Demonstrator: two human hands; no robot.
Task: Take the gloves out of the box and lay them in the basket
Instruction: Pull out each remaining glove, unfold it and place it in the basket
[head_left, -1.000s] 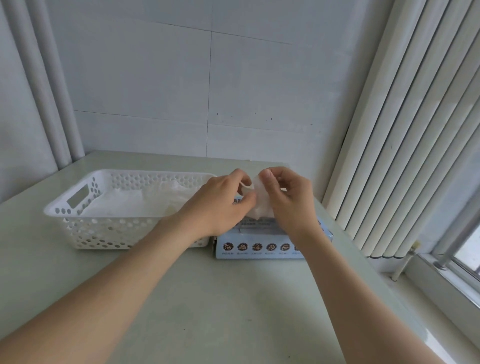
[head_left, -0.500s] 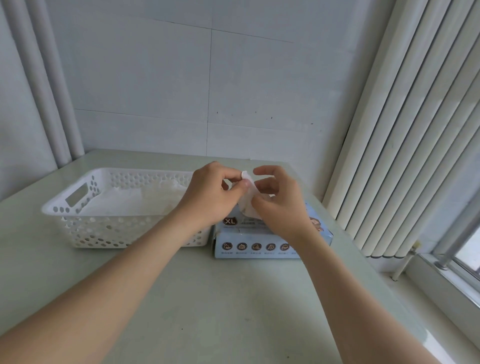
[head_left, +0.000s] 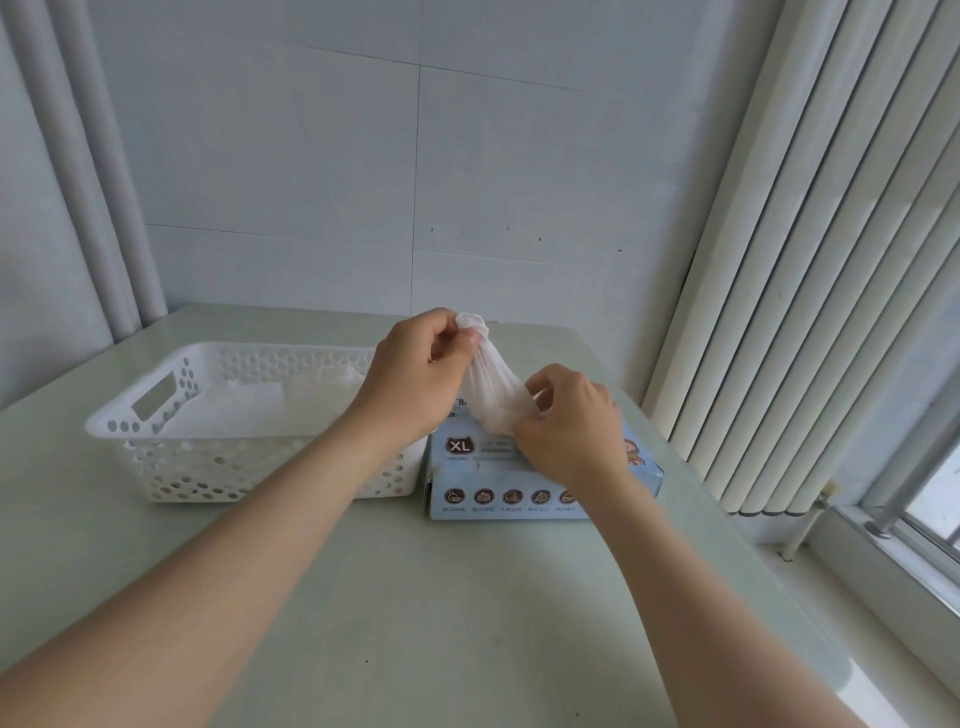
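Head: right hand (head_left: 569, 422) and glove (head_left: 491, 387) seemingly hide box (head_left: 470, 475) slot beside basket (head_left: 156, 441).

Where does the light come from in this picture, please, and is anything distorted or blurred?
Head view: soft daylight from the window at right, faint shadows on the table; head view: the wide lens bows the blinds and pipes near the edges; head view: the glove, pinched by left hand and right hand, and the box look sharp, its small print unreadable.
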